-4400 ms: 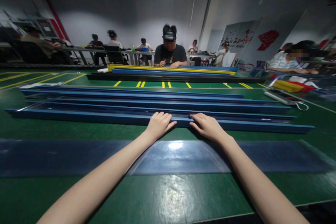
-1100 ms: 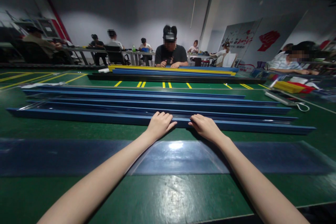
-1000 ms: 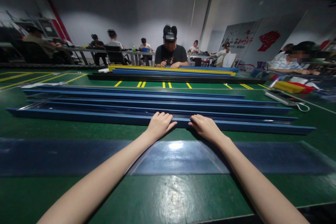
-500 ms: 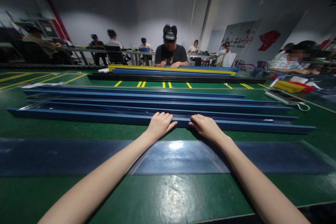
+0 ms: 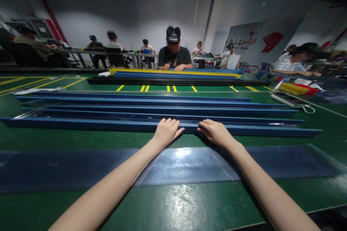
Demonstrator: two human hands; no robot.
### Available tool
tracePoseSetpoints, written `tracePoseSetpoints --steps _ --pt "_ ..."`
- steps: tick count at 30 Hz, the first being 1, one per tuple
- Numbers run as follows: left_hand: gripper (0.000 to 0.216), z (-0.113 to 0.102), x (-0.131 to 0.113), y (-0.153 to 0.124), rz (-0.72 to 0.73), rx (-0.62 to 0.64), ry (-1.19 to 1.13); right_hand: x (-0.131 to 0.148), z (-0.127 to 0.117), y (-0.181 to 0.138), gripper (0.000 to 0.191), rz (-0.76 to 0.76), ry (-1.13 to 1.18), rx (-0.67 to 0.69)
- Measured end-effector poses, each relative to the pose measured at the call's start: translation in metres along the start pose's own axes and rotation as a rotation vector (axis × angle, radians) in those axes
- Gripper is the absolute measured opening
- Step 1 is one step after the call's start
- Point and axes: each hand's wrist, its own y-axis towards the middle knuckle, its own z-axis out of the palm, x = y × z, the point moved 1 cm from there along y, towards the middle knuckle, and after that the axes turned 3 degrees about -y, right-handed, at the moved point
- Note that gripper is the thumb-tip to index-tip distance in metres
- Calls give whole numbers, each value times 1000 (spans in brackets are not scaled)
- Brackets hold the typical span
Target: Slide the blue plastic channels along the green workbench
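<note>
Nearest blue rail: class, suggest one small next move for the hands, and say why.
Perhaps slide the left hand and right hand apart along the blue rail: both rest on it near its middle, leaving its long ends unheld.

No wording can be made out for certain. A large, flat, pale-grey display board (image 5: 254, 53) at the back bears black and red characters (too blurred to read) beside a solid red clenched-fist emblem (image 5: 272, 41). On a seated person's black headgear (image 5: 169, 35) sits a small, pale rectangular label (image 5: 173, 39), also illegible.
</note>
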Motion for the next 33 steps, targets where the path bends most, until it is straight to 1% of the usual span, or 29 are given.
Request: tracePoseSetpoints --steps 5,11,17,24,29,33 --pt "30 0 0 0 -12 9 -41 0 -3 -1 31 8 -15 -15" --pt "30 1 0 -1 -13 7 -45 3 -6 -1 34 53 -6 4" --pt "28 2 0 -1 -14 -9 -45 8 -9 5 37 60 1 -8" --pt "28 2 0 -1 -17 -16 -81 22 -8 21 32 -36 -44 -7" --pt "28 0 1 0 -24 -15 -96 22 -5 30 36 -91 -54 1" --pt "28 -1 0 -1 -41 -35 -122 25 -3 37 33 -140 -33 -21"
